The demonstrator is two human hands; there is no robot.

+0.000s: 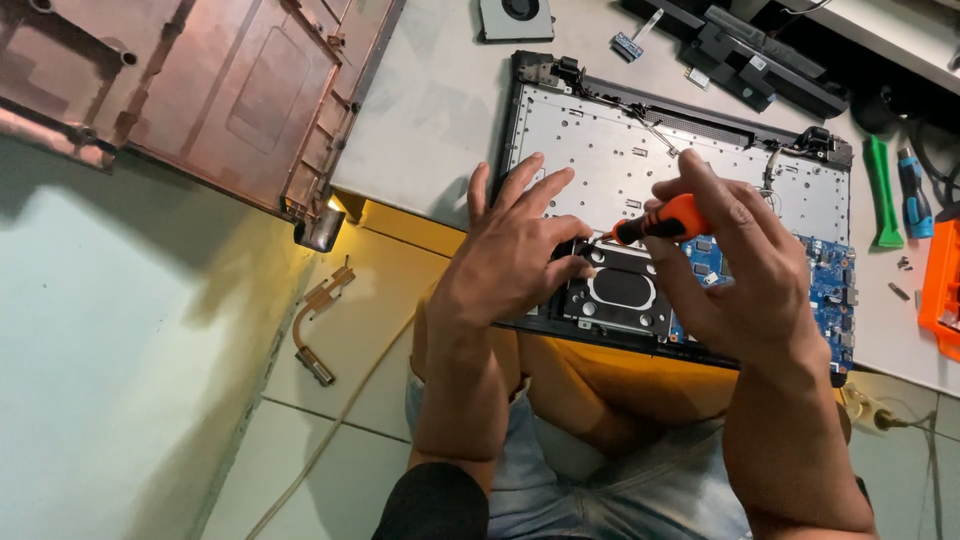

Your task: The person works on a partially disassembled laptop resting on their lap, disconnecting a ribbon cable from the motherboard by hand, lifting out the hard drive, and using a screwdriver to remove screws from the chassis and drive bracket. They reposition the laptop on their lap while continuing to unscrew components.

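Observation:
An opened laptop chassis (620,160) lies on a grey table, its metal keyboard backing plate and a blue circuit board (828,285) exposed. My right hand (735,265) grips an orange-and-black screwdriver (660,222), its tip pointing left toward a black hard-drive bracket (620,295) near the front edge. My left hand (515,245) rests on the chassis with fingers spread, thumb and forefinger touching the bracket beside the screwdriver tip.
A reddish laptop bottom cover (220,90) lies at upper left. A fan (515,18) and black parts (740,50) sit at the back. Green pry tool (880,190), blue screwdriver (912,195) and orange tray (945,290) are at right. A copper heatpipe (318,320) lies on the tiled floor.

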